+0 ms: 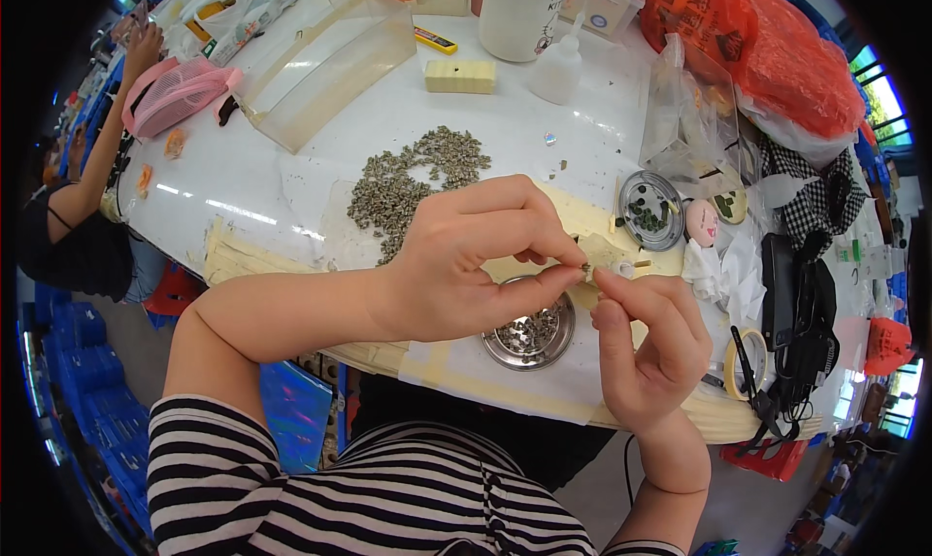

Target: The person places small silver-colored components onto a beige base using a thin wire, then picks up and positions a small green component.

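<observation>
My left hand [476, 250] reaches across from the left, thumb and index finger pinching a tiny dark metal-looking part [586, 273]. Opposite it, my right hand [658, 347] has its index fingertip close against that part. Its thumb and index finger are drawn together; whether something small sits between them is hidden. Below the fingers stands a round steel dish [529, 365] holding many small metal pieces. Beyond my left hand, a heap of similar small grey-brown parts [442, 156] lies spread on the white table [320, 158].
A round dish [626, 189] with dark green pieces stands to the right, beside a pink oval item [701, 223]. Farther back are a wooden block [460, 77], squeeze bottle [557, 71], white bucket [519, 17] and clear plastic tray [330, 76]. A tape roll [761, 362] lies right. Another person's arm [107, 134] shows far left.
</observation>
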The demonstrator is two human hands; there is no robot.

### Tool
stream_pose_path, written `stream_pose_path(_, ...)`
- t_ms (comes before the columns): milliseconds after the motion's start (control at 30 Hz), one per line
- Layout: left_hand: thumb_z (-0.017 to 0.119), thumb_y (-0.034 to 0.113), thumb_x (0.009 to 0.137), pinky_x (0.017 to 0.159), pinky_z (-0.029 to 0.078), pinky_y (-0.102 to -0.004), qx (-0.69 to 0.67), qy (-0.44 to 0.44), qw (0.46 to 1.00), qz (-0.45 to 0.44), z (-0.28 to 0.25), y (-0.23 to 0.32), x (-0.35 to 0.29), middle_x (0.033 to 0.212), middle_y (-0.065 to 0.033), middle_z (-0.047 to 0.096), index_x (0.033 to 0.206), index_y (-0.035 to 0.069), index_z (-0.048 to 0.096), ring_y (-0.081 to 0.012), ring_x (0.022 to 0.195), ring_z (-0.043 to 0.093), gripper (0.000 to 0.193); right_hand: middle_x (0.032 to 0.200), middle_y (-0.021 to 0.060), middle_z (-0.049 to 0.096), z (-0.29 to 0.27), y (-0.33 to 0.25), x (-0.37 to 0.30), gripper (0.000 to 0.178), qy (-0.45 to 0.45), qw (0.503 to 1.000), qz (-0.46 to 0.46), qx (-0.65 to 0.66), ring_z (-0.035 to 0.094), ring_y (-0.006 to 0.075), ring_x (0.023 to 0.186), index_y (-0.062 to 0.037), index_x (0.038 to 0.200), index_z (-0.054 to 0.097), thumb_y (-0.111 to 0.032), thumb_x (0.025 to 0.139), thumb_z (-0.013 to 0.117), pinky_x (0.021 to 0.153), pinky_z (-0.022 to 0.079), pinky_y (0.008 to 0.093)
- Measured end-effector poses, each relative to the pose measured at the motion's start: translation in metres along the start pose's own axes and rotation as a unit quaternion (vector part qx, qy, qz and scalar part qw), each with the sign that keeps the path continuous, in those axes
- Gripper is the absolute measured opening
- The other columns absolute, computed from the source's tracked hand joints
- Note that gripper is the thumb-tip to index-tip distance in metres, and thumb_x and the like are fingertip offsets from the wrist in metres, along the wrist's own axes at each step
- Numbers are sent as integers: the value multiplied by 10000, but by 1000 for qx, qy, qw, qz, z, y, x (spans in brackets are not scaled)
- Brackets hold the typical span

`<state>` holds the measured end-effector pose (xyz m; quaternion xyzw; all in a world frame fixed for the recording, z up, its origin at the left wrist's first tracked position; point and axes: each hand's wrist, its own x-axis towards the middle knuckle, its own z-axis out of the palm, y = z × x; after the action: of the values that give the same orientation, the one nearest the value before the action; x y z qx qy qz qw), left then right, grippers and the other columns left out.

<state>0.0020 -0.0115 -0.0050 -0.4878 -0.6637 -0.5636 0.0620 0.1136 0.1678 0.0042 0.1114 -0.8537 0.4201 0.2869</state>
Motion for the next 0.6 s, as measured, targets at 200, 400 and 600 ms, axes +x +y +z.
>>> stream_pose_path(200, 796, -47, 729, 607, 497, -244, -12, 1, 1000, 0, -1, 1, 1, 840, -78, 667, 929, 18, 739, -144, 727, 647, 218, 804, 94, 647, 0, 1, -1, 240, 1, 1000, 25, 14, 605, 124, 614, 14, 1038, 740, 64, 803, 728, 543, 475, 230)
stream_pose_path(400, 795, -39, 733, 614, 496, -241, -14, -11, 1000, -13, -1, 1, 1, 853, -77, 665, 931, 20, 738, -141, 725, 643, 215, 806, 92, 642, -14, 1, 2, 205, 45, 997, 60, -12, 581, 131, 655, 16, 1032, 738, 42, 830, 712, 600, 466, 233)
stream_pose_path(600, 785, -39, 745, 605, 490, -240, -20, -37, 999, -33, 0, -2, 1, 843, -66, 655, 912, 19, 730, -127, 709, 630, 185, 779, 76, 639, -37, 9, 21, 89, 15, 993, 77, -90, 560, 121, 653, 28, 925, 717, 11, 838, 726, 604, 448, 235)
